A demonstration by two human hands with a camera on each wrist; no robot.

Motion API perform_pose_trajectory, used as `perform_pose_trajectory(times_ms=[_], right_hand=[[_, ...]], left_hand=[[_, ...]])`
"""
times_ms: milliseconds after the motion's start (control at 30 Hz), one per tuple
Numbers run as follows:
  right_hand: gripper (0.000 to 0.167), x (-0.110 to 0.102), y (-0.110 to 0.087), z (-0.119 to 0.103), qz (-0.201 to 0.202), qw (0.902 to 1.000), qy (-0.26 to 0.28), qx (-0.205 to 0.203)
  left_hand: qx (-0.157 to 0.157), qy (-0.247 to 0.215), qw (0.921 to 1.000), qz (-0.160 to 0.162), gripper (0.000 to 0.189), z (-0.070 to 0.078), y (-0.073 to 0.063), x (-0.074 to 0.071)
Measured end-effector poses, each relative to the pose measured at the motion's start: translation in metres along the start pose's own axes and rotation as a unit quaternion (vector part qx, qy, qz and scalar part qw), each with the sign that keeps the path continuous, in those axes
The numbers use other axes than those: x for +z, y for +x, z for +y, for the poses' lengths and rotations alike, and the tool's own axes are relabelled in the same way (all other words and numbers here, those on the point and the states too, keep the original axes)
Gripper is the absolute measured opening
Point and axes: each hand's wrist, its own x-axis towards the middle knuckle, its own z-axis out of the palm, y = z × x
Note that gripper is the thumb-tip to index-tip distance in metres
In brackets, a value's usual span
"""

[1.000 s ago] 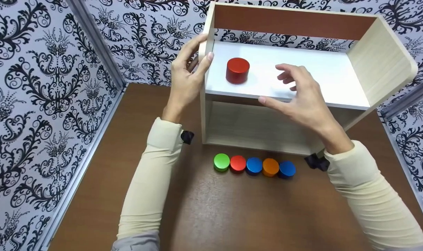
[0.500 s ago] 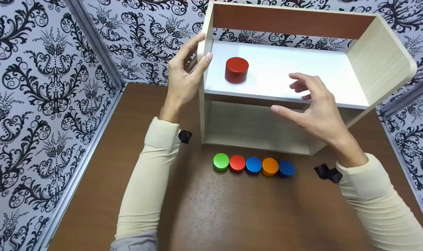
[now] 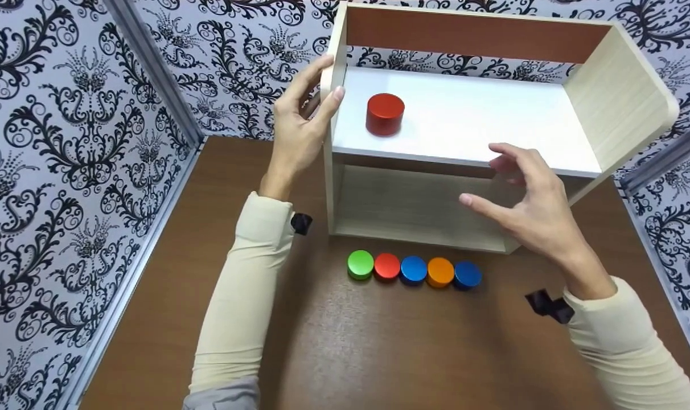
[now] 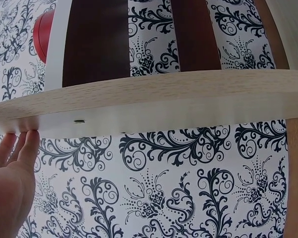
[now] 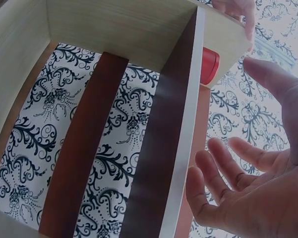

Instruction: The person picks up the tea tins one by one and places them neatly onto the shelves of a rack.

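My left hand [image 3: 298,134] holds the left side panel [image 3: 329,122] of a small pale-wood shelf unit, thumb on the front edge and fingers on the outer face. In the left wrist view, the fingertips [image 4: 30,140] lie against the panel. A dark-red cylinder [image 3: 385,115] stands upright on the white upper shelf [image 3: 464,108], close to that panel. My right hand [image 3: 541,210] hovers in front of the unit's right part, thumb and fingers spread apart, holding nothing. In the right wrist view its palm and fingers are bare beside the shelf edge [image 5: 188,129].
Before the unit, a row of small round pieces lies on the brown table [image 3: 379,341]: green [image 3: 360,265], red [image 3: 386,267], blue [image 3: 413,270], orange [image 3: 440,272] and blue [image 3: 467,275]. Patterned walls [image 3: 83,171] enclose the sides and back.
My right hand has drawn back from over the upper shelf, moving right and toward me. The left hand keeps its place on the panel, and the red cylinder stays put.
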Motion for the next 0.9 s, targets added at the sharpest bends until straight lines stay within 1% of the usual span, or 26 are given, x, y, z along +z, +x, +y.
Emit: perform_pose_trajectory(times_ms=[267,633,900], right_hand=[[0.073,0.001,-0.013,0.009,0.011,0.9999,0.003,0.009],[0.067,0.01,-0.029,0.018,0.027,0.9996,0.008,-0.006],[0.066,0.018,-0.043,0.027,0.026,0.9994,0.022,-0.001]], left_hand=[[0.011,-0.001,0.9999,-0.002,0.045,-0.002,-0.001,0.0],[0.033,0.006,0.9994,-0.003,0.043,-0.003,0.0,-0.001],[0.029,0.006,0.9996,-0.003,0.044,-0.003,0.0,-0.001]])
